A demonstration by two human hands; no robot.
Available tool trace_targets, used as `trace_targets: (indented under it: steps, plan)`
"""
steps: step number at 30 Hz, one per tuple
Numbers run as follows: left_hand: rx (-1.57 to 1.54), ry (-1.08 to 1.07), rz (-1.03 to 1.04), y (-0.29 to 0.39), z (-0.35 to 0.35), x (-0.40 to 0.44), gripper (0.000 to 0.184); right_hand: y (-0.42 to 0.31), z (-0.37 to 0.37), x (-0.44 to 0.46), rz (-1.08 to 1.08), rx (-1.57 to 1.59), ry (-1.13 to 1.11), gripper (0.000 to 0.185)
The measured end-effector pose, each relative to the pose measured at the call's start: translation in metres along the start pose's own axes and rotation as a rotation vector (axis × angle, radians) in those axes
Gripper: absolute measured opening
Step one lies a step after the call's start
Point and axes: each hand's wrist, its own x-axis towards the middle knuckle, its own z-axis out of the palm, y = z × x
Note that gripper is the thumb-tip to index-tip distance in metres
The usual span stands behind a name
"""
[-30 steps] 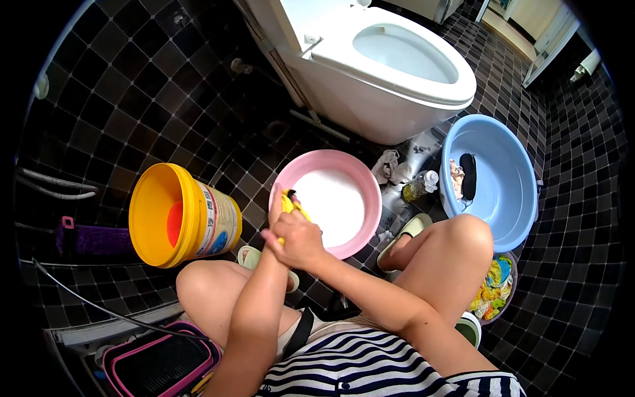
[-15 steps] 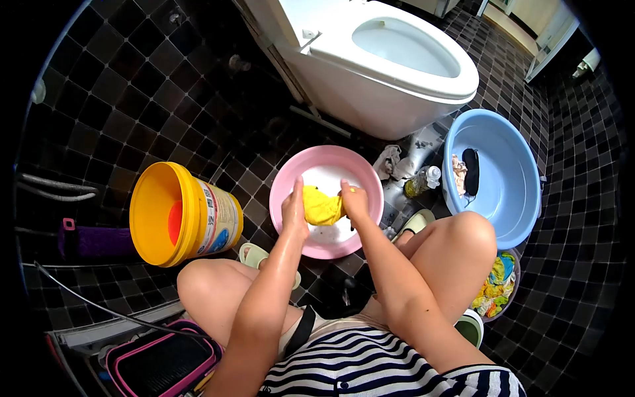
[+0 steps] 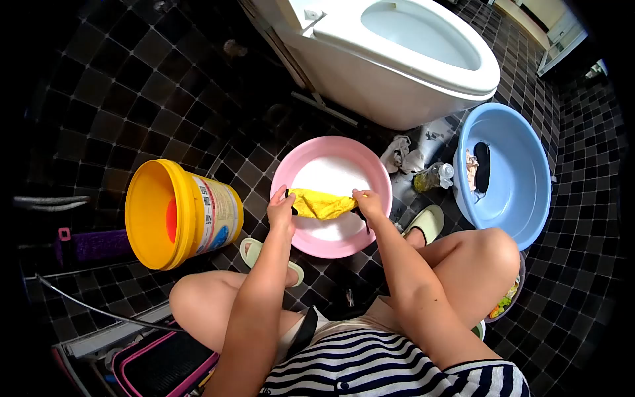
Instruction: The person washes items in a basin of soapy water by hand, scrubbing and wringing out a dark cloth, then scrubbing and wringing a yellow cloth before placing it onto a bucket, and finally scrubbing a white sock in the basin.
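Observation:
A yellow cloth piece with black trim or straps at its ends [image 3: 322, 204] is stretched sideways above the pink basin [image 3: 289, 165]. My left hand [image 3: 282, 210] pinches its left end, near the basin's left rim. The right end is gripped between the fingers of my right hand [image 3: 368, 204], and a dark strap hangs below that hand. White suds or whitish water [image 3: 324, 173] fill the bottom of the basin, partly hidden by the cloth. The exact kind of cloth item cannot be made out.
A yellow bucket [image 3: 218, 215] with something red inside stands left. At right, a blue basin [image 3: 522, 198] holds a black item [image 3: 483, 167] and beige cloth. A clear bottle [image 3: 433, 178] and crumpled grey material [image 3: 401, 155] lie between. The toilet [image 3: 390, 86] is ahead.
The yellow cloth was bunched between my hands and is now spread wide, its dark ends showing. My hands have moved apart and my view has shifted slightly.

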Motion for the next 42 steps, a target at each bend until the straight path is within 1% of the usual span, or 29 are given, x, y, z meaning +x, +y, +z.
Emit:
trace_targets:
  steps: [2,3,5,6,7,8,9,10,11,12,13,15,17,19,21,22,25,27,28,29,31,32,33,34,36,37,39,41,42]
  plan:
    - [-0.012,0.042,-0.048,-0.01,0.004,0.011,0.043,0.005,-0.003,0.002,-0.032,-0.205,0.032,0.031]
    - [-0.052,0.048,-0.072,-0.017,0.004,0.016,0.042,0.01,-0.002,0.007,-0.019,-0.211,0.041,0.031]
    - [-0.002,0.067,-0.1,-0.028,0.003,0.028,0.039,0.021,-0.001,0.017,-0.295,-0.48,0.087,0.034]
    - [0.125,0.085,-0.049,-0.042,-0.002,0.041,0.038,0.024,-0.002,0.02,-0.282,-0.487,0.086,0.034]
    - [0.251,0.104,0.003,-0.058,-0.009,0.055,0.036,0.027,-0.001,0.022,-0.326,-0.597,-0.002,0.033]
    - [0.398,0.049,0.057,-0.082,-0.02,0.073,0.035,0.03,0.001,0.022,-0.369,-0.705,-0.096,0.034]
    - [0.399,0.057,0.043,-0.084,-0.023,0.069,0.035,0.03,0.004,0.023,-0.413,-0.811,-0.193,0.037]
    - [0.801,-0.022,0.199,-0.083,-0.02,0.059,0.038,0.003,0.007,0.007,-0.268,-1.08,-0.401,0.05]
    - [1.199,-0.111,0.355,-0.083,-0.016,0.05,0.041,0.016,0.013,0.007,-0.261,-1.086,-0.412,0.05]
    - [1.334,-0.159,0.411,-0.09,-0.014,0.041,0.045,0.039,0.017,0.001,-0.453,-1.238,-0.375,0.052]
    - [1.418,-0.29,0.328,-0.092,-0.014,0.036,0.052,0.06,0.02,-0.001,-0.651,-1.384,-0.333,0.054]
    - [1.575,-0.351,0.379,-0.1,-0.015,0.035,0.06,0.072,0.023,0.004,-0.62,-1.407,-0.42,0.057]
    - [1.529,-0.317,0.38,-0.102,-0.014,0.048,0.063,0.068,0.026,0.013,-0.517,-1.468,-0.428,0.053]
    - [1.456,-0.243,0.395,-0.09,-0.007,0.057,0.067,0.04,0.031,0.026,-0.21,-1.563,-0.418,0.054]
    - [1.486,-0.259,0.467,-0.079,-0.002,0.056,0.066,0.018,0.031,0.028,-0.161,-1.397,-0.351,0.058]
    - [1.483,-0.261,0.466,-0.081,-0.001,0.055,0.066,0.032,0.032,0.031,-0.21,-1.36,-0.282,0.061]
    - [1.57,-0.356,0.415,-0.092,-0.001,0.048,0.066,0.046,0.048,0.012,-0.316,-1.522,-0.354,0.057]
    - [1.539,-0.412,0.304,-0.097,-0.006,0.05,0.066,0.046,0.042,0.01,-0.397,-1.526,-0.414,0.053]
    - [1.465,-0.395,0.309,-0.096,-0.011,0.053,0.057,0.044,0.039,0.013,-0.334,-1.494,-0.459,0.053]
    - [1.471,-0.391,0.303,-0.095,-0.014,0.057,0.057,0.043,0.036,0.017,-0.27,-1.458,-0.503,0.053]
    - [1.256,-0.2,0.34,-0.103,-0.018,0.069,0.047,0.012,0.032,0.017,-0.079,-1.418,-0.476,0.04]
    - [1.148,-0.123,0.406,-0.109,-0.019,0.072,0.042,0.023,0.031,0.016,-0.205,-1.335,-0.292,0.038]
    - [1.146,-0.128,0.412,-0.108,-0.016,0.071,0.042,0.036,0.031,0.015,-0.326,-1.244,-0.106,0.036]
    - [1.009,-0.079,0.282,-0.107,-0.011,0.068,0.043,0.048,0.034,0.019,-0.33,-1.244,-0.096,0.036]
    - [0.654,-0.005,-0.018,-0.114,-0.003,0.063,0.046,0.063,0.051,0.024,-0.348,-1.22,0.216,0.041]
    - [0.525,0.027,-0.131,-0.117,0.003,0.057,0.056,0.058,0.058,0.025,-0.353,-1.215,0.216,0.041]
    - [0.154,0.092,-0.334,-0.109,0.011,0.049,0.062,0.043,0.069,0.034,-0.052,-0.38,-0.056,0.046]
    - [-0.33,-0.053,-0.441,-0.11,-0.002,0.064,0.061,0.03,0.086,0.033,-0.169,-0.349,-0.211,0.044]
    - [-0.44,-0.088,-0.504,-0.114,-0.011,0.078,0.053,0.005,0.091,0.016,-0.091,-0.289,-0.302,0.041]
